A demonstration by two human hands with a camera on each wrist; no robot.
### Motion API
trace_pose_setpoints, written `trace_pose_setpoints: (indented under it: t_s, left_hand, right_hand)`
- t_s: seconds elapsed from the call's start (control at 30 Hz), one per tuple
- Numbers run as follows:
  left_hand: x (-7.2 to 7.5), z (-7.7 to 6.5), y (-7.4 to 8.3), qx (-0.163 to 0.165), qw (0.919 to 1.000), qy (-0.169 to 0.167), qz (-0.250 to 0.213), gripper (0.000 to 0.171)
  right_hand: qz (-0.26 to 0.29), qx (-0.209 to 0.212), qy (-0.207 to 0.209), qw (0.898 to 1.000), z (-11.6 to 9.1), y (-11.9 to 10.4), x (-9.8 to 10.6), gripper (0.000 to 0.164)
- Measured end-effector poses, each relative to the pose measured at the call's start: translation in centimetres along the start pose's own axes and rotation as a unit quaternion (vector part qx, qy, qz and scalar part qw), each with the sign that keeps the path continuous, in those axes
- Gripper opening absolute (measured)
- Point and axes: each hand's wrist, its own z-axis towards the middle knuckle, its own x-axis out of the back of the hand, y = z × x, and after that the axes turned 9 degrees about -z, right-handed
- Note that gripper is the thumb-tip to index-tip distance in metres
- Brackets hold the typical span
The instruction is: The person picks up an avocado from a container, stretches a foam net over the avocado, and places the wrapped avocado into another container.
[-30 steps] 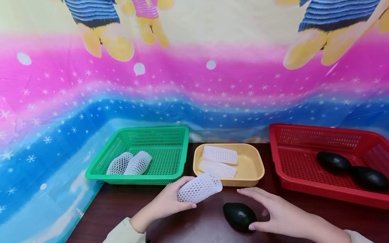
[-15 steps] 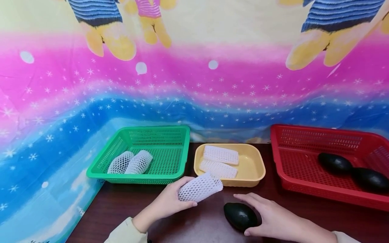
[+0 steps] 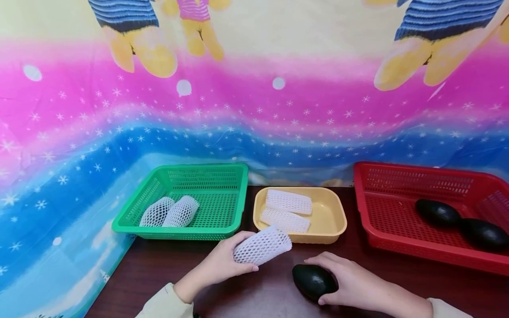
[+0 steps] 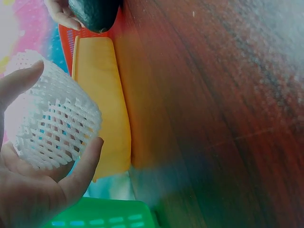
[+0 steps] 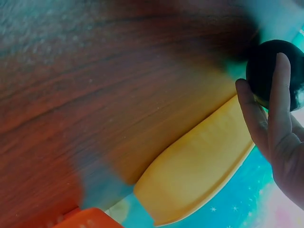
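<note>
My left hand (image 3: 242, 256) holds a white foam net sleeve (image 3: 261, 245) just above the dark table, in front of the yellow tray (image 3: 336, 223). In the left wrist view the sleeve (image 4: 52, 118) sits between my thumb and fingers (image 4: 21, 83), its open end facing the camera. My right hand (image 3: 332, 282) curls over a dark green avocado (image 3: 310, 280) lying on the table, fingers on top and thumb at its near side. The right wrist view shows the fingers (image 5: 280, 95) lying against the avocado (image 5: 263, 61).
A green basket (image 3: 238, 198) at the left holds two netted items (image 3: 171, 213). Two flat foam nets (image 3: 287, 210) lie in the yellow tray. A red basket (image 3: 381, 207) at the right holds two avocados (image 3: 436, 213). A colourful cloth hangs behind.
My right hand has come down from hovering with spread fingers and closed over the avocado. The left hand and the sleeve have hardly moved.
</note>
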Motion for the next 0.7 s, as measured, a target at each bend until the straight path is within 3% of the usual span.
trace_pose_setpoints:
  t_s: [0.7]
  left_hand:
    - [-0.04,-0.03,-0.15,-0.003,0.9999,-0.01,0.003,0.06]
  right_hand:
    - [-0.001,0.03,0.004,1.0,-0.31,0.17,-0.06,0.061]
